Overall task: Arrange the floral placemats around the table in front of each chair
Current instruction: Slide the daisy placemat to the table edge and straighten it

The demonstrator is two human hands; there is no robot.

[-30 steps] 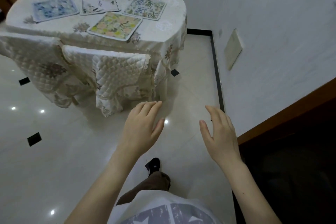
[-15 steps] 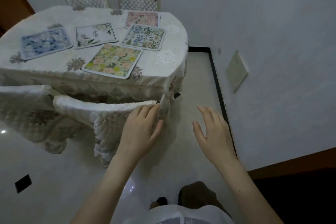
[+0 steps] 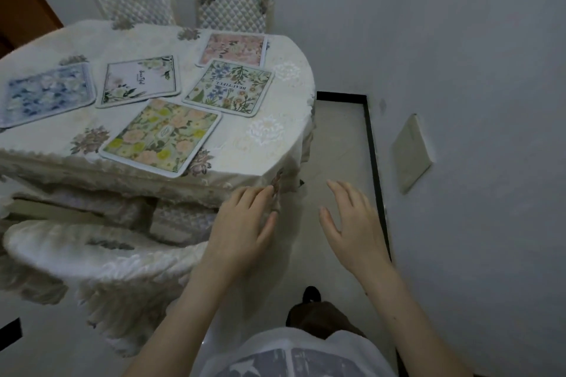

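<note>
Five rectangular floral placemats lie clustered on the cream-clothed table [image 3: 275,131]: blue [image 3: 46,95], white [image 3: 141,81], yellow-green [image 3: 160,138], botanical [image 3: 229,87], pink [image 3: 234,49]. Left hand [image 3: 242,229] and right hand [image 3: 355,223] hover empty, fingers spread, near the table's edge

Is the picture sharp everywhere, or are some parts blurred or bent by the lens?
Head view: dim, even light; the yellow-green floral placemat looks fairly sharp; the near quilted white chair back is smeared by motion blur; the wide lens tilts the grey wall.
</note>
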